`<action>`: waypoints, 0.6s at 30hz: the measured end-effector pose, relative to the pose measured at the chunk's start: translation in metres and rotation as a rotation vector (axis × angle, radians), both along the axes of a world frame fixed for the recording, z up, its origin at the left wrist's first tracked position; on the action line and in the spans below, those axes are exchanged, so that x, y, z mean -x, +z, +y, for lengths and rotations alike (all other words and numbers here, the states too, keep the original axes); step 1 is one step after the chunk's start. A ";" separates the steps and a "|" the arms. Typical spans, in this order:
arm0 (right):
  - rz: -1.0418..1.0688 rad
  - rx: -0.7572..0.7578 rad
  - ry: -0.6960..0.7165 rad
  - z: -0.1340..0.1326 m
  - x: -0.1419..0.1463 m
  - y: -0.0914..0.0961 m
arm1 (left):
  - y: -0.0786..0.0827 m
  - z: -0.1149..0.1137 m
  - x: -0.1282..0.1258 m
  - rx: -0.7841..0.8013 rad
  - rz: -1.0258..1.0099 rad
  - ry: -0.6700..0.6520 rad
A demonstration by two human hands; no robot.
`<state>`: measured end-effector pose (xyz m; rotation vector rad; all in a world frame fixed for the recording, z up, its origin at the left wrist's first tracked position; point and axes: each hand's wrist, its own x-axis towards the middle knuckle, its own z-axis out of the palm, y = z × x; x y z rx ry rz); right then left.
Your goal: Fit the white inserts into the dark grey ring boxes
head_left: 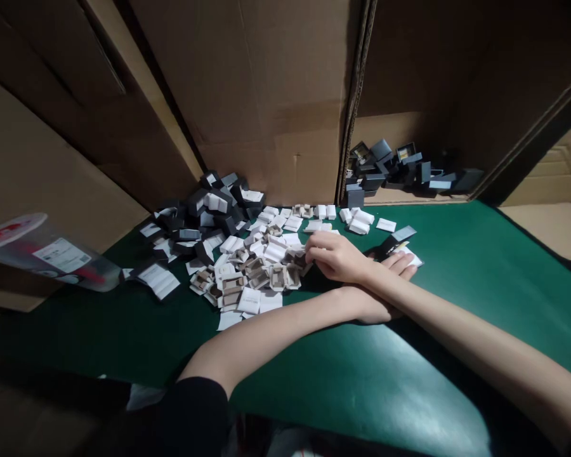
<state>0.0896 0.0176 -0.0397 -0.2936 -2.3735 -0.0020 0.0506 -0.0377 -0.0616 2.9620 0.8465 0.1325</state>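
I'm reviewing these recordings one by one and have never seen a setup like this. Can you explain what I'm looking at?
There is no machine here: one person works bare-handed, and the single picture comes from a camera on their head, looking forward and down. The forearms cross, so the left hand is further right, its fingers at a small dark box and a white piece. The right hand is curled beside white inserts; whether it holds anything is unclear. On the green surface there is also a pile of dark boxes. More lie in a cardboard compartment at the right, and a clear plastic cup is at the left.
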 end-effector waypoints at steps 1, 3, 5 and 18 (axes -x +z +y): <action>-0.036 -0.036 0.020 -0.002 0.000 0.000 | 0.001 0.000 0.000 0.010 -0.004 -0.012; -0.093 -0.070 0.024 -0.004 0.000 0.000 | 0.001 -0.001 0.001 0.016 -0.013 -0.024; -0.116 -0.064 0.009 -0.002 0.000 -0.001 | -0.001 0.000 0.001 0.003 -0.030 -0.022; 0.039 0.361 -0.216 0.013 -0.007 -0.008 | 0.000 0.003 -0.002 0.017 0.001 -0.021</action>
